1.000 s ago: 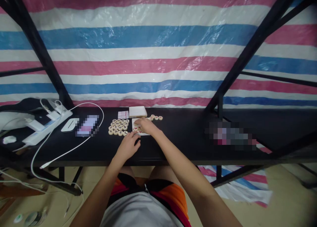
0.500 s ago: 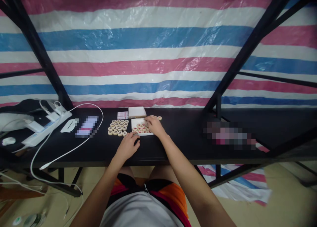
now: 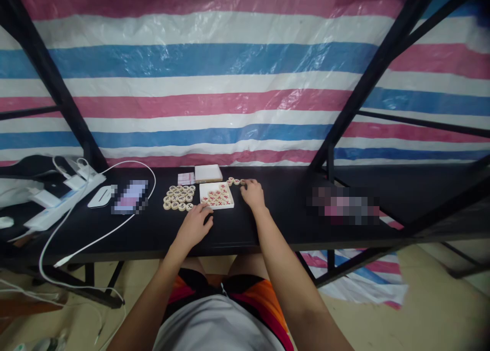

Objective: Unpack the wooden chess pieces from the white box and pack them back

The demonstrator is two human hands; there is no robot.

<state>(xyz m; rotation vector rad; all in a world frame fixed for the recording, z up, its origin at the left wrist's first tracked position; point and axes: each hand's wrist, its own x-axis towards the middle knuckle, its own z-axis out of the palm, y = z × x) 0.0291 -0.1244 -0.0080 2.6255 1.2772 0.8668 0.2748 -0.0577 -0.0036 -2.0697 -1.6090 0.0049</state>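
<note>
Striped plastic sheeting (image 3: 214, 60) hangs behind the black desk (image 3: 283, 223), where the person works seated. Near the middle, a shallow white tray (image 3: 204, 189) holds red-marked discs (image 3: 220, 198), with bare space at its far left. Just beyond its far right corner lies a short row of loose discs (image 3: 237, 182), and the right hand (image 3: 252, 194) has its fingertips at the nearest end; whether they pinch that disc I can't tell. My guess is that the step in hand is picking up these stragglers, and the next move calls for a light fingertip pinch that doesn't knock the neighbours. The left hand (image 3: 194, 224), loosely curled with nothing visibly gripped, rests by the tray's near left corner, beside a block of dark-marked discs (image 3: 179, 192). Each mark looks like a single character, too small to read, though one dark one resembles an X. No brand is legible, and the phone (image 3: 130, 197) is pixelated.
</note>
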